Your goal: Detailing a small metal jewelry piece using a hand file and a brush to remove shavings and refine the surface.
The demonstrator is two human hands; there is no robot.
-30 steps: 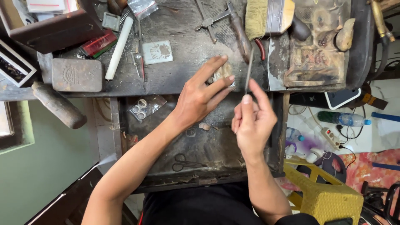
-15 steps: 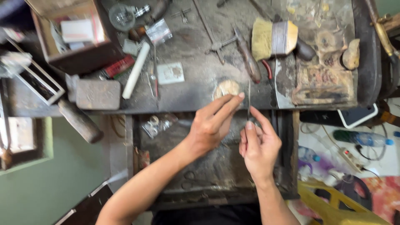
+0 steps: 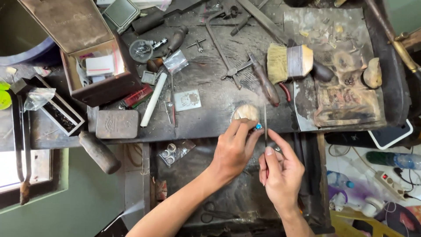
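My left hand pinches a small piece with a blue stone against a worn wooden peg at the bench's front edge. My right hand holds a thin metal file upright, its tip right beside the blue stone. Both hands hover over the open drawer under the dark workbench.
On the bench lie a flat paintbrush, a wooden-handled tool, a white rod, a small metal plate, a metal tin and an open wooden box. Scissors lie in the drawer. A charred soldering block sits on the right.
The camera has moved closer and shifted. My left hand went from open fingers to pinching the blue-stone piece at the peg; my right hand keeps the file against it.
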